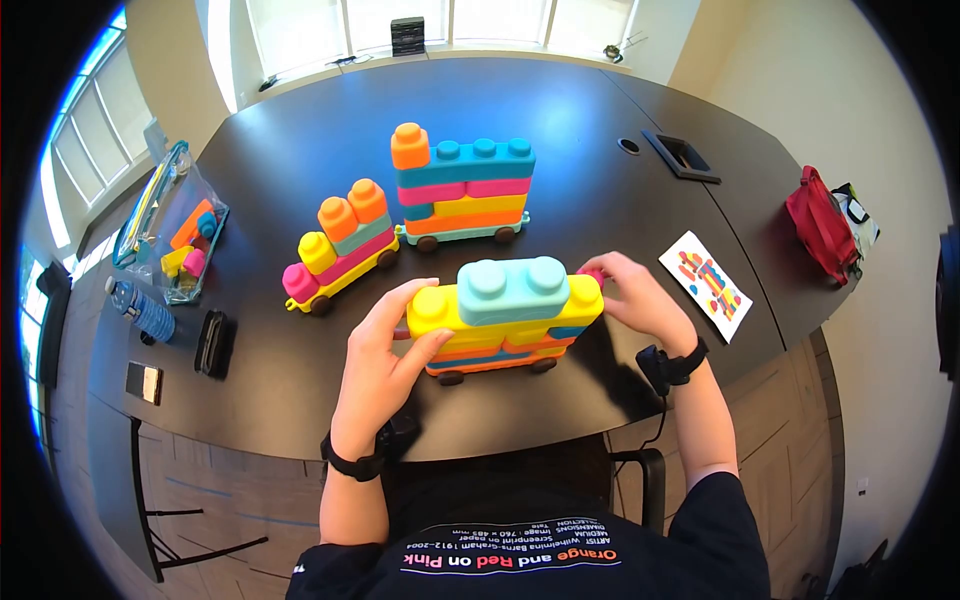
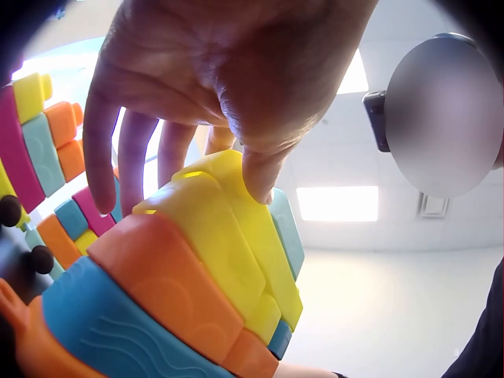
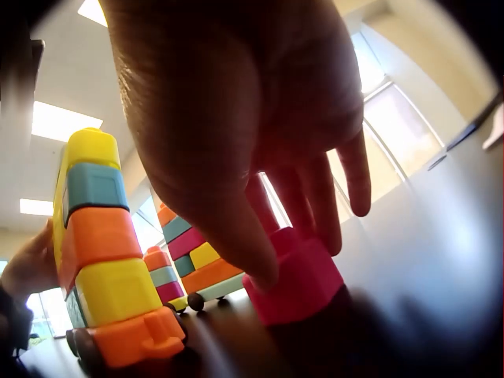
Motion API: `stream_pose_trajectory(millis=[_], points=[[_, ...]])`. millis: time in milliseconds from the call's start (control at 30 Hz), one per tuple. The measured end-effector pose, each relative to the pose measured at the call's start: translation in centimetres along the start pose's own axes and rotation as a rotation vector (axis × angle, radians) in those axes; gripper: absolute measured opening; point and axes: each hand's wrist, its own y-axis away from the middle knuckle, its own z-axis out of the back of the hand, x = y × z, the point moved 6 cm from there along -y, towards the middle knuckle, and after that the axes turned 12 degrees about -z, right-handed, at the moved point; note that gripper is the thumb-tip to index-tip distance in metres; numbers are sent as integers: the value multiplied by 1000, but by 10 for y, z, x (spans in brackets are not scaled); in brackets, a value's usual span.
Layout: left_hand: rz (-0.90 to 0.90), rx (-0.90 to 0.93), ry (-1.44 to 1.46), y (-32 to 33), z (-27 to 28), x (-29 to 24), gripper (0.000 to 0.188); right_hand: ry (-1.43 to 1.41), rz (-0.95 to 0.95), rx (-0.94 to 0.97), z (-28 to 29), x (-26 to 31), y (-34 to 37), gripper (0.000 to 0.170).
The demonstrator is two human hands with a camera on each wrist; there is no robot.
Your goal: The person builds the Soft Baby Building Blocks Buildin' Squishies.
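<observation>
A wheeled block wagon (image 1: 495, 345) stands in front of me, built from orange, blue and yellow blocks. Its upper layer has a long yellow block (image 1: 435, 310), with a pale teal block (image 1: 512, 293) on top. My left hand (image 1: 382, 345) grips the left end of the yellow block, thumb on the near side (image 2: 260, 177) and fingers reaching behind. Just right of the wagon, my right hand (image 1: 645, 305) pinches a pink block (image 3: 295, 279) between thumb and fingers. In the head view that pink block is mostly hidden behind the wagon's right end.
Farther back stand two more wagons, one tall (image 1: 465, 190) and one stepped (image 1: 340, 250). A picture card (image 1: 706, 287) lies at the right, near a red bag (image 1: 825, 225). On the left are a clear bag of blocks (image 1: 180, 240), a water bottle (image 1: 140, 308), a black case (image 1: 212, 343) and a phone (image 1: 144, 383).
</observation>
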Motion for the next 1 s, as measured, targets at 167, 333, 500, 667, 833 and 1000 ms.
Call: stream_pose_trajectory(millis=[167, 333, 500, 667, 833, 1000], points=[[1, 3, -2, 1, 0, 2, 45, -639, -29, -57, 44, 38, 9, 44], [7, 7, 2, 1, -1, 2, 45, -545, 201, 37, 61, 92, 24, 53], [9, 2, 3, 1, 0, 2, 46, -324, 310, 23, 53, 103, 23, 54], [21, 14, 31, 0, -1, 4, 48, -400, 322, -25, 44, 99, 27, 54], [31, -29, 1, 8, 3, -2, 58, -653, -6, 90, 12, 74, 32, 72], [185, 329, -190, 21, 0, 22, 48, -433, -99, 336, -32, 44, 25, 62]])
